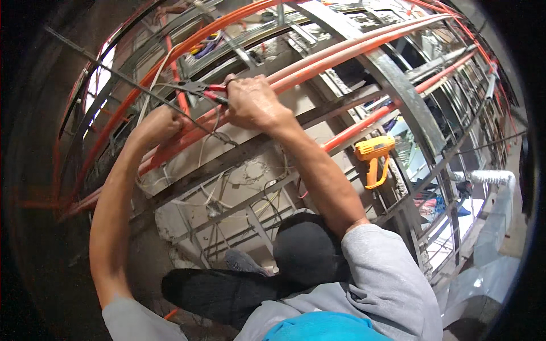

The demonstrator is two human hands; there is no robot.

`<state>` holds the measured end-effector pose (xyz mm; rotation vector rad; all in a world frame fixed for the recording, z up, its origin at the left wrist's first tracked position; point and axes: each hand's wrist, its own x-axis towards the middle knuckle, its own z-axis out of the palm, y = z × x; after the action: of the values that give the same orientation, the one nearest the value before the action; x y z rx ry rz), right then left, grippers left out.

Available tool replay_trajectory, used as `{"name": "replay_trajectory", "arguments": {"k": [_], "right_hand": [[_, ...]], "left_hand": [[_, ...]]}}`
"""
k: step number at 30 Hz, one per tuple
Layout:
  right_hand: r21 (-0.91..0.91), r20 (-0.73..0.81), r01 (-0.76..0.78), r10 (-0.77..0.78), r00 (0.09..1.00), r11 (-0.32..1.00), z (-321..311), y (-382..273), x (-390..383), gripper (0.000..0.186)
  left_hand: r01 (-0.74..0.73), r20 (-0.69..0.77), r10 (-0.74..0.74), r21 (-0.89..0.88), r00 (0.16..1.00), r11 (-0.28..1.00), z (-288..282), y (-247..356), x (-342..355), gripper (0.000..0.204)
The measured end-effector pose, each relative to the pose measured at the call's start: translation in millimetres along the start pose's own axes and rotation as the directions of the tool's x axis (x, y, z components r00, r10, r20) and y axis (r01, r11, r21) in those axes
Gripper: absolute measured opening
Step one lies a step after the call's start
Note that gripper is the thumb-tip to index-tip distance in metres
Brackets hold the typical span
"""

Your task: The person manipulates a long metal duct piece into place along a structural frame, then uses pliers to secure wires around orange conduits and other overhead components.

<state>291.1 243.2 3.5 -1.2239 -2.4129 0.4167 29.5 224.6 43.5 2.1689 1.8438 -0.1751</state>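
My right hand [254, 103] is closed around red-handled pliers [200, 88], their dark jaws pointing left. It lies over a run of orange conduit pipes [335, 55]. A thin pale wire [149, 102] passes close to the jaws. My left hand [159, 126] is curled closed just below the pliers, against a short orange pipe [183, 102]; whatever its fingers grip is hidden. Between the hands a thin metal rod [122, 75] slants across, ending in a bent tip below my right hand.
A yellow heat gun [374, 149] rests on the metal framing right of my right forearm. Steel channels [392, 79] and more orange pipes cross the ceiling grid. Loose wires [219, 199] hang below my arms. My bent knees [307, 244] are beneath. A silver duct [489, 227] stands at right.
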Motion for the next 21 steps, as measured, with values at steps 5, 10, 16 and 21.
{"name": "replay_trajectory", "arguments": {"k": [5,10,16,21], "right_hand": [[-0.002,-0.036,0.023,-0.023,0.999,1.0,2.0,0.6,1.5,0.049],[-0.036,-0.057,0.036,-0.038,0.998,0.999,2.8,1.3,6.8,0.047],[-0.022,-0.047,-0.008,0.007,0.999,1.0,1.1,-1.4,10.0,0.048],[-0.041,-0.057,-0.014,0.011,0.998,0.999,6.9,-5.1,14.7,0.045]], "left_hand": [[0.054,0.23,-0.032,-0.093,0.973,0.994,1.8,-5.2,32.1,0.045],[-0.015,0.284,0.004,0.037,0.959,0.999,13.9,-11.0,54.5,0.037],[-0.07,0.3,0.055,0.038,0.952,0.997,16.9,-17.4,57.7,0.041],[0.101,0.103,-0.118,0.153,0.988,0.983,13.4,-8.5,21.6,0.045]]}}
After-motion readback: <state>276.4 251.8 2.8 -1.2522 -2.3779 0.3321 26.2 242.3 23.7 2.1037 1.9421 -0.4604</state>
